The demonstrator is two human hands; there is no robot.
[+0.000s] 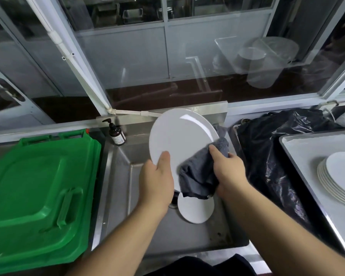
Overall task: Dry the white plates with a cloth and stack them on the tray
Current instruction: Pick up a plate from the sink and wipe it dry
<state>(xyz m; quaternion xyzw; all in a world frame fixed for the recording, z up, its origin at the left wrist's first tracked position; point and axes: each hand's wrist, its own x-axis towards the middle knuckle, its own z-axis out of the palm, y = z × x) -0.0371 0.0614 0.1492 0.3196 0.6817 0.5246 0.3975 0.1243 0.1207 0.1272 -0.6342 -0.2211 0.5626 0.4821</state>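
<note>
Above the steel sink (124,196) a large white plate (179,134) is held tilted, its face towards me. My left hand (156,182) grips its lower left rim, thumb on the face. My right hand (227,172) clutches a grey cloth (197,174) pressed against the plate's lower right part; the cloth wraps round the right rim. A smaller white plate (195,210) lies in the sink below, partly hidden by the cloth. At the right, a stack of several white plates (337,176) rests on a metal tray (299,146).
A green plastic lid or crate (38,192) covers the counter on the left. A dark pump bottle (117,133) stands at the sink's back left corner. A black plastic bag (267,152) lies between sink and tray. Glass window panels rise behind the sink.
</note>
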